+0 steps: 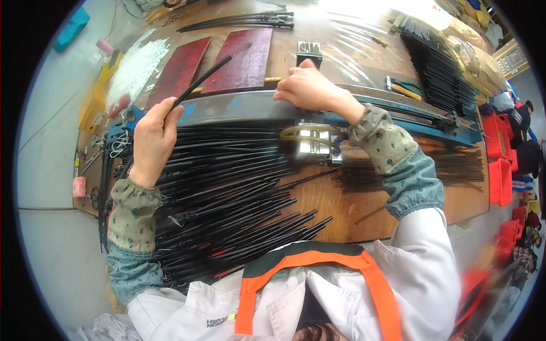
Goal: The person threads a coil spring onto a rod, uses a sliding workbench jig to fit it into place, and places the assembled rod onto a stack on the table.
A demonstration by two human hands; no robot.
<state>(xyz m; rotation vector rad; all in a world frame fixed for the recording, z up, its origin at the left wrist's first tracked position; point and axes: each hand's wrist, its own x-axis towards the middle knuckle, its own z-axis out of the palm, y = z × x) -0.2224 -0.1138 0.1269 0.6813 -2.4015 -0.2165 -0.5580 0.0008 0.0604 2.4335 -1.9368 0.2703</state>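
My left hand point(152, 142) is closed around a thin black rod point(206, 78), which slants up and away to the right over the red boards. Its far end carries a fine, springy-looking tip, too small to make out clearly. My right hand point(310, 88) is held with its fingers curled together above the long metal rail point(227, 108), close to a small dark box point(309, 52). Whatever those fingers hold, if anything, is hidden. Below my hands lies a broad pile of black rods point(227, 176). A clamp-like metal fixture with yellowish tubes point(313, 141) sits under my right wrist.
Two dark red boards point(242, 59) lie beyond the rail, beside a heap of small white pieces point(139, 65). Thin brown rods point(421, 170) are at the right. Pliers point(406, 86) and stacked black rods point(441, 74) lie farther back. Red bins point(500, 181) stand past the table's right edge.
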